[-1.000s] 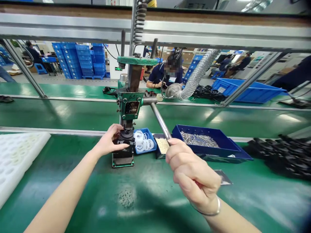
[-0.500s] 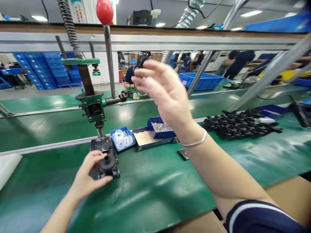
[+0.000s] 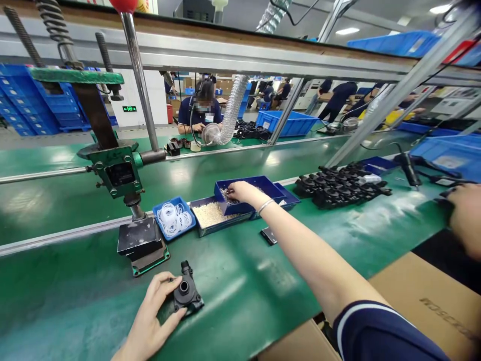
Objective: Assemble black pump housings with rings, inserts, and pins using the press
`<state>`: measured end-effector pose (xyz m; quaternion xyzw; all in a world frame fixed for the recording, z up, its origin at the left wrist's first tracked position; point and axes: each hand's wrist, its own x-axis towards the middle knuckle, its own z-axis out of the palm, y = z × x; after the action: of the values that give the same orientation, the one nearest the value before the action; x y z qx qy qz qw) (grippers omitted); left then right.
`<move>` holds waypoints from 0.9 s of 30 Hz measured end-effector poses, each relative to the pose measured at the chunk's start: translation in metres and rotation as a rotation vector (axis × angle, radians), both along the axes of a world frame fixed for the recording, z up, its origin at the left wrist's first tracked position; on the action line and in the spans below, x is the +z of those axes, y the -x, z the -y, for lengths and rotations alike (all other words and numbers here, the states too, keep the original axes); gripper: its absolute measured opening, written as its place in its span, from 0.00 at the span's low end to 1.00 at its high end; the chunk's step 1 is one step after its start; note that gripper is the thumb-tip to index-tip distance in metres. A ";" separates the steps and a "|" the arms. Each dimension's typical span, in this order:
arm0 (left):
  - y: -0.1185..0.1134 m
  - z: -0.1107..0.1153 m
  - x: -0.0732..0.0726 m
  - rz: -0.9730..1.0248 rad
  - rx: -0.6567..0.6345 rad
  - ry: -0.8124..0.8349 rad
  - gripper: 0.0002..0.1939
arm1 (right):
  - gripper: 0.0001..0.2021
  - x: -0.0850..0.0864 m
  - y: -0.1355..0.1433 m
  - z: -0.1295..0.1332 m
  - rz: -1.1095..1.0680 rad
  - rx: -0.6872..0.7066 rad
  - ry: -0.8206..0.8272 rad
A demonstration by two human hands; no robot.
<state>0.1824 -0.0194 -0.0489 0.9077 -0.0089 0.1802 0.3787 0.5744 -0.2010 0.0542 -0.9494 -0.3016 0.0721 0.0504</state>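
My left hand (image 3: 158, 313) grips a black round plastic housing (image 3: 187, 291) by its left side, thumb and fingers around it on the green bench. The housing lies with its central hole facing up, in front of the press. My right hand (image 3: 244, 194) reaches into a blue tray (image 3: 268, 184) of small metal parts; its fingertips are down among them and mostly hidden. That tray rests partly on another holding small cream-coloured pieces (image 3: 212, 214). White rings (image 3: 173, 218) fill a small blue tray to the left.
A green hand press (image 3: 120, 173) with a black block (image 3: 140, 235) under it stands at the left. Black parts (image 3: 340, 185) are piled at the right, near a power tool (image 3: 409, 170). Another person's hand (image 3: 468, 218) shows at the right edge; a co-worker sits opposite.
My left hand has brought the housing away from the press block, toward me. My right hand has come down from the air near the lever into the tray of metal parts. The view has shifted.
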 end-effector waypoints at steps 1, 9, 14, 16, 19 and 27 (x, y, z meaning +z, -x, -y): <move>0.000 0.000 0.000 0.002 -0.003 -0.004 0.24 | 0.14 -0.005 -0.003 -0.002 -0.005 0.000 0.004; 0.000 -0.003 -0.008 -0.069 -0.034 0.000 0.24 | 0.11 -0.009 -0.016 0.006 -0.064 -0.037 -0.194; 0.000 -0.005 -0.012 -0.103 -0.011 0.046 0.32 | 0.10 -0.007 -0.022 0.026 -0.197 -0.119 -0.474; 0.000 -0.008 -0.012 -0.077 0.013 0.090 0.32 | 0.13 -0.005 -0.023 0.031 -0.264 -0.151 -0.592; -0.003 -0.011 -0.004 -0.008 0.070 0.132 0.28 | 0.17 0.006 -0.015 0.034 -0.344 -0.160 -0.782; -0.049 0.027 0.067 0.182 0.215 0.255 0.22 | 0.22 0.024 0.127 0.005 -0.913 0.173 -1.124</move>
<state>0.2310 -0.0463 0.0177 0.8281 0.0767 0.3005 0.4669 0.4479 -0.2061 0.0781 -0.6283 -0.3158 0.2990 0.6451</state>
